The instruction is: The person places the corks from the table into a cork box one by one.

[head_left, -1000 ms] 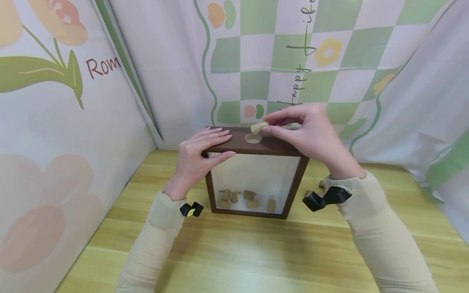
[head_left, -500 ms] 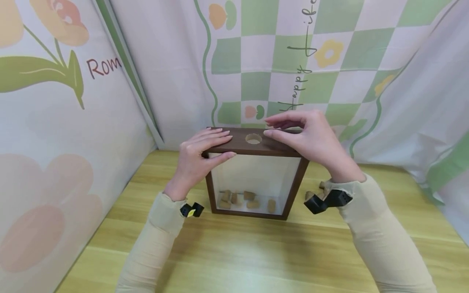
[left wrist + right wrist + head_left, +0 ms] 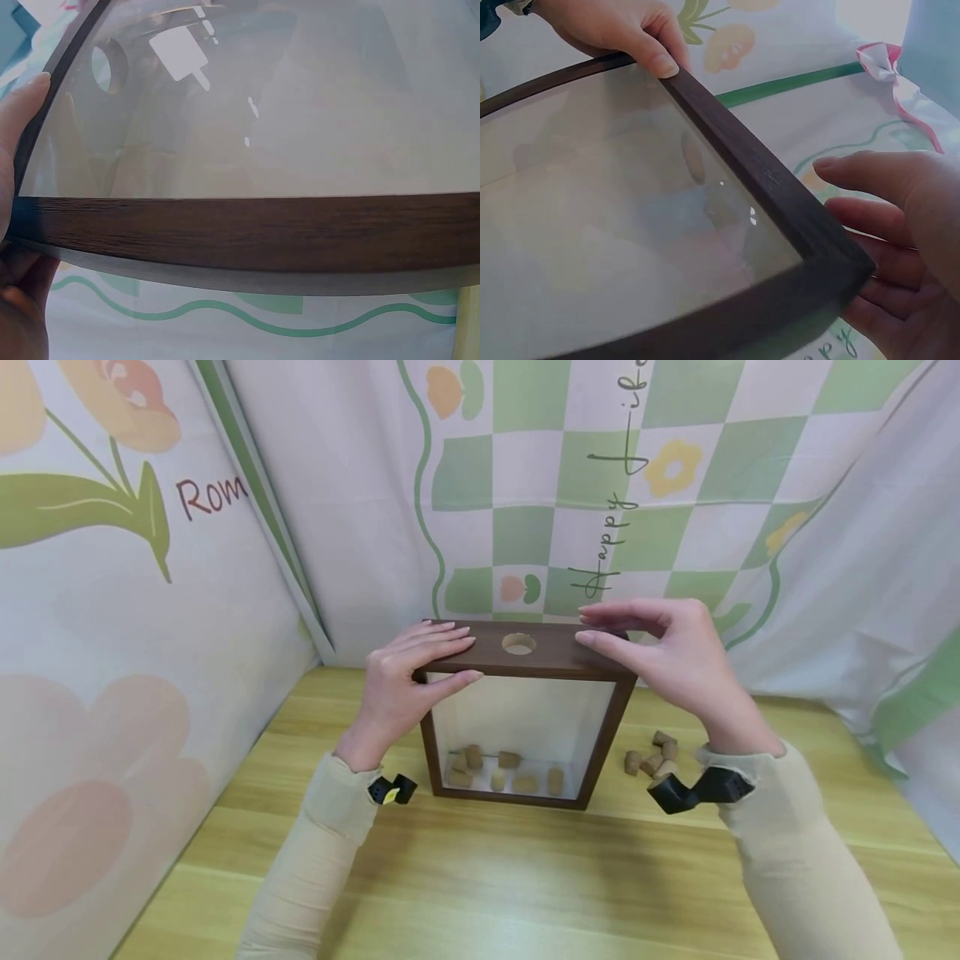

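Two bare hands at one dark brown box (image 3: 562,653), which stands upright on the table. Left hand (image 3: 408,664) grips the top left end: fingers laid across the top, thumb against the front edge. Right hand (image 3: 660,643) is held at the right end of the top, thumb and fingers parted with a gap between; whether its fingers touch the wood, I cannot tell. Hands well apart, the hole (image 3: 518,644) between them, round and cut through the top.

Box: wood frame, transparent front pane (image 3: 525,714), pale interior. On its floor, about seven brown stubs (image 3: 555,780), cork-like. Cluster of three or so at the left, some leaning on each other; the rest spread toward the right. One paler stub (image 3: 498,779) stands upright near the front.

Outside, right of the box: a loose pile (image 3: 651,766) of at least five similar stubs, lying on the table (image 3: 465,877), below the right forearm.

Pale sleeves (image 3: 795,860) on both arms, a small black device at each cuff. Behind, a white curtain (image 3: 352,527) with green checks, flowers and lettering; tulip print on the left wall (image 3: 225,610).
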The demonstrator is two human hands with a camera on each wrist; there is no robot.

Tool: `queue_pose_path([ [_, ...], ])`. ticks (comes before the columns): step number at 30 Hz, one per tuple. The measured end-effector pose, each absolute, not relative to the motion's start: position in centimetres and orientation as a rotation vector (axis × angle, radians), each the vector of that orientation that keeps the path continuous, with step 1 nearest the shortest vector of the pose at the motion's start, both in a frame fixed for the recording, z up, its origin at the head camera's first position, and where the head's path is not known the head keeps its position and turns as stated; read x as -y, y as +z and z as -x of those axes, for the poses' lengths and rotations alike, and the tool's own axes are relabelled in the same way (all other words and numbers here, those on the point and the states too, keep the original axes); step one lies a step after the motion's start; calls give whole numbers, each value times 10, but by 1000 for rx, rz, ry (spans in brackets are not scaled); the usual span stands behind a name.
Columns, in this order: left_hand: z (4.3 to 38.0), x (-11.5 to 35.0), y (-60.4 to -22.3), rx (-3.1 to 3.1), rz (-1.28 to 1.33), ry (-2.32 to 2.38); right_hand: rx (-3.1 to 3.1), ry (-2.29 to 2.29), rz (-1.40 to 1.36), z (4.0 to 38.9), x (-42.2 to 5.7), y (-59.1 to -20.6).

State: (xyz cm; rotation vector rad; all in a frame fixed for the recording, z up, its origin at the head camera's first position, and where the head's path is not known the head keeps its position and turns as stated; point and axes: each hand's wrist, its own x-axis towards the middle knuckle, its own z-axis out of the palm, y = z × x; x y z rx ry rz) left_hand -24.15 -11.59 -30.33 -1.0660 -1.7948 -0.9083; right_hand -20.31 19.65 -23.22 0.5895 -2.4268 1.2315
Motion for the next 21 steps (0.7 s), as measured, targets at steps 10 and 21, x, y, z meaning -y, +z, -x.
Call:
queue_pose_path([
  [10,242,116,-303,1790,1072,-909,2353,1332,-462,199,-234,-250],
  [21,241,116,-304,1807,1062,-915,2390,1344,-304,196,-273,-272],
])
